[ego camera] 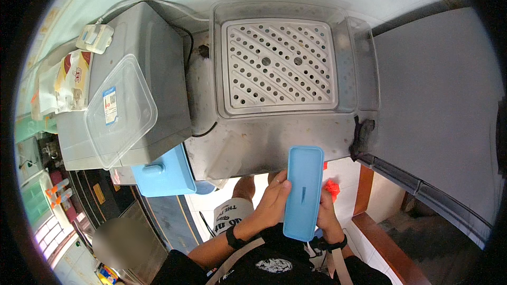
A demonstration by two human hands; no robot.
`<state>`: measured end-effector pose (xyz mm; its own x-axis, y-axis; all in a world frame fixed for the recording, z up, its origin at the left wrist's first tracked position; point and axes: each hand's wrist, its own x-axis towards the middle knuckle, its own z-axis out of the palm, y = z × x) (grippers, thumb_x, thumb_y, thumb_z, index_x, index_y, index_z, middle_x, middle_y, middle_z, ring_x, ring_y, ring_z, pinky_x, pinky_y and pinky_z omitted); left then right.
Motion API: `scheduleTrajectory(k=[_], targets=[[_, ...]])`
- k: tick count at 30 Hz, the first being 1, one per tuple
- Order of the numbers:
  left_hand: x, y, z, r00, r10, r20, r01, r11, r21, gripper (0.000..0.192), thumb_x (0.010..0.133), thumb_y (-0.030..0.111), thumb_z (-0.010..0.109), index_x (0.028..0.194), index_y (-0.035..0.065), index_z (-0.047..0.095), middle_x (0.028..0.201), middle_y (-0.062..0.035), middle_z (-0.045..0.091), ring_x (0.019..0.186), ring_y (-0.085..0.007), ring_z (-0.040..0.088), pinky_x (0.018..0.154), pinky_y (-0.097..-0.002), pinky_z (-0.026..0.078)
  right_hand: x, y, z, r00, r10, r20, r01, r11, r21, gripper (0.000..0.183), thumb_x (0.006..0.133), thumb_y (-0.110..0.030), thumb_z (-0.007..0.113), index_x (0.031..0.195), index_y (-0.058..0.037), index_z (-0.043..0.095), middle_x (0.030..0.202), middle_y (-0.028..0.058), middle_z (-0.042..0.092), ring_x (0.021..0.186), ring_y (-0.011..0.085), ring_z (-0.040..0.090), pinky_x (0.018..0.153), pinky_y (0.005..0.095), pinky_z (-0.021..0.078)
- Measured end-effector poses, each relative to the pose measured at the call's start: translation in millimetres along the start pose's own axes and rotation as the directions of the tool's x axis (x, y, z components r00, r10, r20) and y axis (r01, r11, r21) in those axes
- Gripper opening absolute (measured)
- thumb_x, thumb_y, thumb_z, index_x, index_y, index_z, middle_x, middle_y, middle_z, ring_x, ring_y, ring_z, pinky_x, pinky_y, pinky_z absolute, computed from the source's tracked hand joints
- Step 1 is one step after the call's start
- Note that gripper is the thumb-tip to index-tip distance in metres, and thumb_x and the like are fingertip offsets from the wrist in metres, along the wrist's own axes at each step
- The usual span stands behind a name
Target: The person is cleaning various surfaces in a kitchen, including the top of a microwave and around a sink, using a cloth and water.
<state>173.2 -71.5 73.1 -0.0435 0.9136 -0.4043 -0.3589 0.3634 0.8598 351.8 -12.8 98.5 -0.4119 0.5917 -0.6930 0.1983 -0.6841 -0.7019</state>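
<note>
A long, shallow blue plastic lid or tray is held upright lengthwise between my two hands, in front of my chest. My left hand has its fingers against one long edge. Behind the opposite edge, partly hidden by the blue piece, is my right hand. Beyond them, on a stained metal surface, stands a clear plastic bin with a perforated light-coloured drain tray in it. A translucent lid lies near the surface's front edge.
At the left, a clear rectangular lid with a label lies on a grey appliance, beside food packets. A blue lid with a handle juts out below. A large grey panel stands at the right.
</note>
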Motion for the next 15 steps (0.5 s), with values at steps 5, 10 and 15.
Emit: scheduleTrajectory(k=[5,10,15], targets=[[1,8,-14,0.997,0.079,0.003,-0.078,0.993,-0.083,0.050,0.114,0.032,0.034,0.138,-0.0055,0.056,0.143,-0.0193,0.056,0.128,-0.0243,0.055,0.109,-0.0381,0.044,-31,-65,-35,0.957,-0.279,-0.078,0.254,0.938,-0.238,0.021,0.105,-0.016,0.056,0.114,-0.0006,0.067,0.099,0.0033,0.071,0.084,0.0107,0.067,0.074,0.0275,0.0557],[-28,2,-78,0.962,-0.040,-0.271,0.085,0.985,0.153,0.036,0.109,0.028,0.050,0.124,0.0005,0.067,0.117,-0.0104,0.071,0.107,-0.0185,0.066,0.094,-0.0341,0.053,-5,-212,-52,0.707,-0.704,-0.057,0.264,0.338,-0.903,0.024,0.104,-0.016,0.057,0.087,-0.0013,0.063,0.068,0.0051,0.061,0.062,0.0110,0.057,0.057,0.0305,0.0461],[-76,8,-150,0.828,-0.035,-0.560,0.114,0.988,0.106,0.023,0.105,0.018,0.059,0.114,0.0009,0.071,0.102,-0.0095,0.073,0.096,-0.0165,0.067,0.083,-0.0303,0.053,95,-288,-47,0.598,-0.770,0.223,0.173,-0.148,-0.974,0.029,0.101,-0.024,0.060,0.085,-0.0004,0.062,0.073,0.0214,0.065,0.066,0.0409,0.064,0.063,0.0458,0.0504]])
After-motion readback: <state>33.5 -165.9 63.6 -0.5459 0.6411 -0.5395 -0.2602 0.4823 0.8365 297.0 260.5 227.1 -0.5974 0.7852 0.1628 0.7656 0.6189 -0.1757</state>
